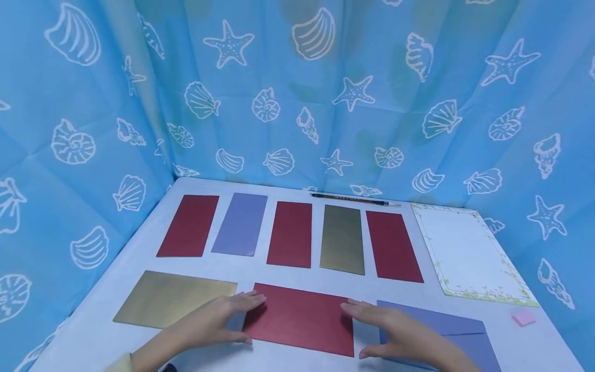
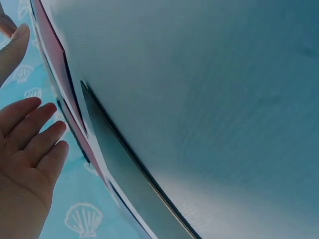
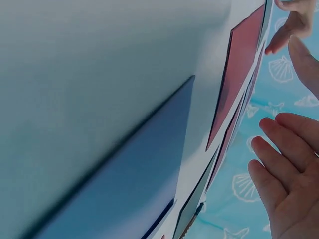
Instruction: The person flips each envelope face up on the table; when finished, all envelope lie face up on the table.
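Observation:
In the head view a red rectangular card or envelope [image 1: 302, 320] lies lengthwise at the front middle of the table. My left hand [image 1: 220, 320] is held at its left end, fingers extended and thumb apart. At the right end, my right hand [image 1: 395, 329] mirrors it, partly covering a purple envelope [image 1: 448, 323] with a flap line. A gold one [image 1: 174, 297] lies partly behind my left hand. Both the left palm [image 2: 25, 164] and the right palm [image 3: 294, 184] show in the wrist views with nothing held. Whether the fingertips touch the red piece, I cannot tell.
A back row holds red [image 1: 188, 225], purple [image 1: 240, 223], red [image 1: 290, 233], gold [image 1: 343, 238] and red [image 1: 395, 245] upright rectangles. Behind lies a brush [image 1: 348, 198]. Bordered paper [image 1: 469, 250] and a pink block [image 1: 524, 318] sit right. A blue shell-patterned curtain [image 1: 297, 93] encloses the table.

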The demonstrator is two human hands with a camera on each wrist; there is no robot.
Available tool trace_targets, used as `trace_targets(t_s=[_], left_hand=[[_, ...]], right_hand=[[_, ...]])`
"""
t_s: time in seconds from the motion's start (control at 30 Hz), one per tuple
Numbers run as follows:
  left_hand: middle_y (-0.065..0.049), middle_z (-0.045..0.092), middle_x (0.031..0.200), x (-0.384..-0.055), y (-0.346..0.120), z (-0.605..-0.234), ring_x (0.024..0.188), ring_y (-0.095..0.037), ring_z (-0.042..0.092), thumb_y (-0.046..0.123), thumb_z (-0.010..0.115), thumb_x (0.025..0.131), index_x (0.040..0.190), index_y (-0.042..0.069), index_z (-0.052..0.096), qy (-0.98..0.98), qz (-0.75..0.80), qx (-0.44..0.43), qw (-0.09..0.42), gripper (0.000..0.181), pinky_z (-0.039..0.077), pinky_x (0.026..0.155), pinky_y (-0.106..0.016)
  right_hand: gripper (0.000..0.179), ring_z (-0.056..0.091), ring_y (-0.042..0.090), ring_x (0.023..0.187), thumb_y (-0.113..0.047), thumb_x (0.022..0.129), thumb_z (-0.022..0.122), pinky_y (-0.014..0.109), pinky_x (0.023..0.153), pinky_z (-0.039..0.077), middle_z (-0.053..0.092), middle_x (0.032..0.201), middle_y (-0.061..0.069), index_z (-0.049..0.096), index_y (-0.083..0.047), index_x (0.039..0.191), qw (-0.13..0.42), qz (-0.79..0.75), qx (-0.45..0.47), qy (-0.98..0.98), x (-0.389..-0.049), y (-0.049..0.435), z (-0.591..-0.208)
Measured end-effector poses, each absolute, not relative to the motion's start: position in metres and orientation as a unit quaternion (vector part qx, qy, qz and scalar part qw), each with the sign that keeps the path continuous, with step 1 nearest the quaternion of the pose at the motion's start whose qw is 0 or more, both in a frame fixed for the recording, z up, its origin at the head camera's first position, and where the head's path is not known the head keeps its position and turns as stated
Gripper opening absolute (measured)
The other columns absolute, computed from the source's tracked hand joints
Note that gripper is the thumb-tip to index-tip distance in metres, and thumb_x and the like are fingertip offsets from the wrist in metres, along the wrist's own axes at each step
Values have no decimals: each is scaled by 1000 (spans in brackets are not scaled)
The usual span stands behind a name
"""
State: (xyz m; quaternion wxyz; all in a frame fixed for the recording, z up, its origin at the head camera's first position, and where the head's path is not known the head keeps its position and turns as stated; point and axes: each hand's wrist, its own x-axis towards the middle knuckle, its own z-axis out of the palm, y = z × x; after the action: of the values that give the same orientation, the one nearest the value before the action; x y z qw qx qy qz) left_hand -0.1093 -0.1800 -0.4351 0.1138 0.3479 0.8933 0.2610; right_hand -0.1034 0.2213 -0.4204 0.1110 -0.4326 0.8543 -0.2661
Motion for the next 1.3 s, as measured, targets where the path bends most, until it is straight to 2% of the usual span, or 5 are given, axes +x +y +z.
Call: trace_targets(t_s=[0.2,0.5,0.67,1.0,1.3], left_hand=[[2,53,139,-112,-182,-437,133,-20,44,42,77,79,140,13,52,892,259,353,113,72,46,96,-35],[-1,52,141,-116,-182,-440,133,-23,44,55,71,79,141,12,52,888,244,374,106,77,46,97,-40],[-1,52,141,-118,-182,-441,133,-22,44,53,72,78,141,12,52,893,236,363,121,77,45,97,-39],[-2,56,137,-118,-180,-440,129,-19,49,34,79,79,137,12,56,896,221,362,128,66,47,95,-34],[0,59,133,-115,-175,-436,125,-16,52,37,81,77,135,13,58,907,197,346,140,67,48,93,-30]], right_hand=[[73,46,23,131,-41,85,72,34,89,51,49,144,3,44,-12,146,127,-255,-431,856,-106,213,-420],[78,42,27,133,-55,81,69,41,89,52,50,143,1,46,-17,145,166,-211,-392,880,-108,205,-426],[78,41,26,134,-53,80,71,40,90,51,49,144,1,47,-16,144,178,-180,-389,886,-110,199,-429],[74,44,27,133,-46,80,76,40,88,52,49,144,1,49,-17,143,181,-175,-390,886,-111,197,-432],[74,43,25,133,-47,80,75,38,89,52,48,145,0,48,-18,144,187,-175,-387,886,-111,198,-434]])
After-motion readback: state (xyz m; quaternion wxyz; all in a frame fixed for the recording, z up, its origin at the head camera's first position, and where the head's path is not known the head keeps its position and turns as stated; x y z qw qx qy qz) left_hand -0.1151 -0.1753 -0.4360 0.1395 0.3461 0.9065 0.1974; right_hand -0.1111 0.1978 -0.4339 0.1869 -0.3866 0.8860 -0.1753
